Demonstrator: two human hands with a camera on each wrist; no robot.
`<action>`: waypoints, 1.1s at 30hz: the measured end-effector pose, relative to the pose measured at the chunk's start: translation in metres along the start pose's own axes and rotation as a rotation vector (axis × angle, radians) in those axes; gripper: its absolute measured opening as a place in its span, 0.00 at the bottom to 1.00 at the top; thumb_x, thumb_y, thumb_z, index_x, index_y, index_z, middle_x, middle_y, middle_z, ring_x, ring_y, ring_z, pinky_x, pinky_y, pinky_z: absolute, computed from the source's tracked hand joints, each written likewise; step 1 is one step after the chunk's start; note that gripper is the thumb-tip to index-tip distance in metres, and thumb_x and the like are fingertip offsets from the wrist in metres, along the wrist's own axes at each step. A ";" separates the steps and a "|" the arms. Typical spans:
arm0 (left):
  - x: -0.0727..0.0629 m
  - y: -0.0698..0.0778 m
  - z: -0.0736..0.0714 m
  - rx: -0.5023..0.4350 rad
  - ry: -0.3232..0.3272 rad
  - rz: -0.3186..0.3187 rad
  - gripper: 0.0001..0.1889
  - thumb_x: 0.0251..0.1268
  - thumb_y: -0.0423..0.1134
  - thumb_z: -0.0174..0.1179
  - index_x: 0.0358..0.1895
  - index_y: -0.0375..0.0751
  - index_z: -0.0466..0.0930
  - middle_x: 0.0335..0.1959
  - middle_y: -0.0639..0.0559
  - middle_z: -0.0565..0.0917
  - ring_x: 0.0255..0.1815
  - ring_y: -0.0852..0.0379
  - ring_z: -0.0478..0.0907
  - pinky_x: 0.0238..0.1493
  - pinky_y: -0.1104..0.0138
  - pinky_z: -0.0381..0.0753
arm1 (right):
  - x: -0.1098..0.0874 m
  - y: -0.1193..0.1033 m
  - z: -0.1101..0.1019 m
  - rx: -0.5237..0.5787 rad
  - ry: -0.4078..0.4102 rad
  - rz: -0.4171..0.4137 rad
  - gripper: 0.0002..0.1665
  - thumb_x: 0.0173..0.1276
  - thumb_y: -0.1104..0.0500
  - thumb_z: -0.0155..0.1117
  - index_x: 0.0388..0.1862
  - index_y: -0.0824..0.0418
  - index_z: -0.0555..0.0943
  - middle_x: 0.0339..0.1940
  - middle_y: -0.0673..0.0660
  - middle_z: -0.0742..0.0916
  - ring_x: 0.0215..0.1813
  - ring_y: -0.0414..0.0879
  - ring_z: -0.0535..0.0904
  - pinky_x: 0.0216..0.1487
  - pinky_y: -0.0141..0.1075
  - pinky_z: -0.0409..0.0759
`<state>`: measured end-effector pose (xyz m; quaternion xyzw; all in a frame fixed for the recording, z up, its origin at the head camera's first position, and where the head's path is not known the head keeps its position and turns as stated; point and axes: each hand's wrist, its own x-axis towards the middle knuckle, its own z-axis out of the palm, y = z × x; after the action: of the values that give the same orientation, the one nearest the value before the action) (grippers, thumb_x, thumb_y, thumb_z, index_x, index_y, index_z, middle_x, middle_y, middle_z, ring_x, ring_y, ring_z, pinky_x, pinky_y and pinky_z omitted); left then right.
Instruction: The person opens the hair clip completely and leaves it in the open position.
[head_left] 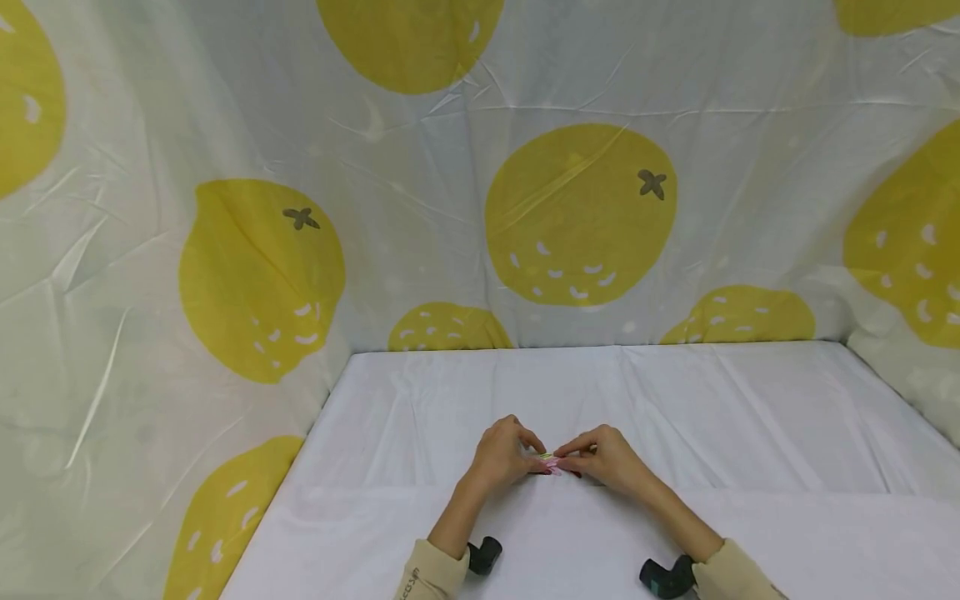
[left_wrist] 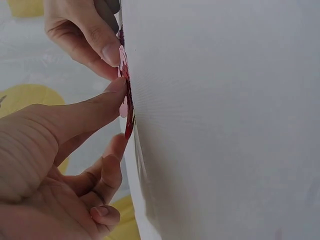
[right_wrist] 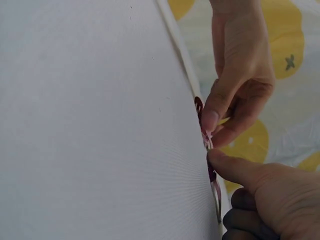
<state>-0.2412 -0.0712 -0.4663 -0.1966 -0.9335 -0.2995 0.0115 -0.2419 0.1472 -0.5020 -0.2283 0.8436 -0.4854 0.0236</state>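
A small, flat pink and dark red thing [head_left: 553, 463] with a thin looped part, much like a hair clip, is between my hands just above the white cloth. Its exact kind is hard to make out. My left hand [head_left: 501, 452] pinches one side of it between thumb and fingers. From the other side my right hand [head_left: 611, 460] pinches it too. In the left wrist view the pink part [left_wrist: 123, 57] shows by the fingertips, with a dark red strip [left_wrist: 129, 122] below. Fingertips cover much of its middle in both wrist views.
A white cloth [head_left: 420, 417] with creases covers the table. Behind and to the sides hangs a pale curtain [head_left: 420, 208] printed with yellow fruit. A black device [head_left: 486, 556] sits at the left wrist, and another black device [head_left: 667, 577] at the right wrist.
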 end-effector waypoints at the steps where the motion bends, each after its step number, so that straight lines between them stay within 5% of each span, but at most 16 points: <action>1: 0.000 0.001 0.000 -0.006 0.000 -0.008 0.11 0.46 0.40 0.84 0.34 0.44 0.94 0.33 0.49 0.82 0.33 0.59 0.74 0.36 0.70 0.70 | 0.000 0.000 0.000 -0.011 0.009 -0.005 0.06 0.63 0.59 0.78 0.38 0.59 0.93 0.26 0.51 0.90 0.25 0.32 0.77 0.26 0.26 0.72; 16: 0.002 0.001 0.000 -0.079 0.034 0.002 0.03 0.54 0.36 0.79 0.31 0.43 0.94 0.32 0.49 0.82 0.30 0.62 0.69 0.33 0.71 0.69 | -0.001 -0.004 -0.003 -0.034 0.067 -0.052 0.04 0.66 0.56 0.76 0.37 0.55 0.92 0.18 0.45 0.77 0.21 0.30 0.61 0.23 0.26 0.61; 28: 0.003 -0.004 -0.007 -0.195 0.063 0.047 0.02 0.56 0.32 0.77 0.31 0.38 0.94 0.28 0.48 0.82 0.24 0.66 0.67 0.25 0.73 0.68 | 0.001 -0.009 -0.006 0.006 0.125 0.054 0.04 0.64 0.55 0.78 0.37 0.51 0.92 0.15 0.44 0.71 0.21 0.32 0.61 0.24 0.26 0.62; 33: 0.005 -0.004 -0.008 -0.252 0.084 0.009 0.02 0.57 0.34 0.77 0.32 0.39 0.94 0.28 0.51 0.83 0.27 0.63 0.68 0.27 0.73 0.67 | 0.001 -0.010 -0.007 0.069 0.153 0.058 0.08 0.65 0.53 0.77 0.40 0.54 0.92 0.14 0.45 0.67 0.20 0.33 0.61 0.23 0.26 0.62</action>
<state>-0.2483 -0.0770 -0.4611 -0.1878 -0.8863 -0.4225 0.0272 -0.2409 0.1480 -0.4897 -0.1654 0.8319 -0.5293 -0.0188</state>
